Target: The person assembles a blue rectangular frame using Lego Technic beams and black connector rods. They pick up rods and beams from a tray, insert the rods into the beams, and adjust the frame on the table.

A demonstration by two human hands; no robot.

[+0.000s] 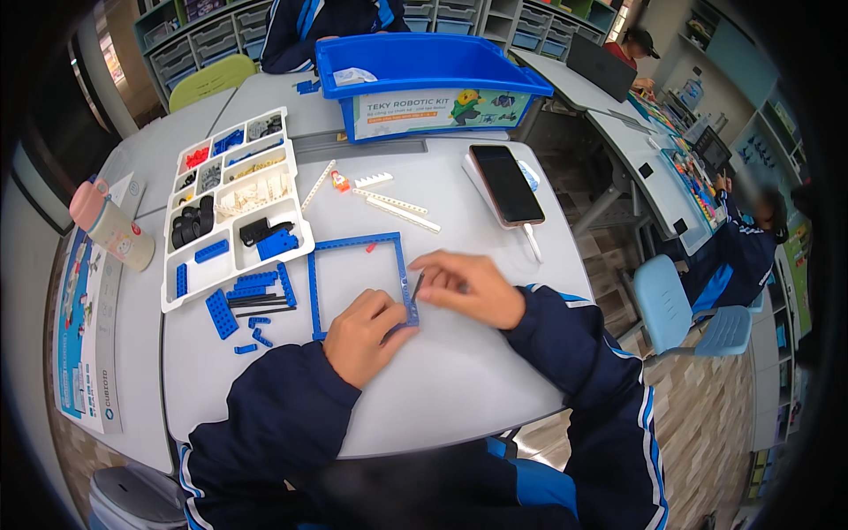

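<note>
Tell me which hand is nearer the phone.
Right. The right hand lies just below the phone; the left hand sits farther down-left, on the blue frame.

The person wears a dark navy long-sleeved jacket with ribbed cuffs. Light blue and white stripes run along the sleeve and side seams. Both hands (367, 334) are bare, without gloves.
</note>
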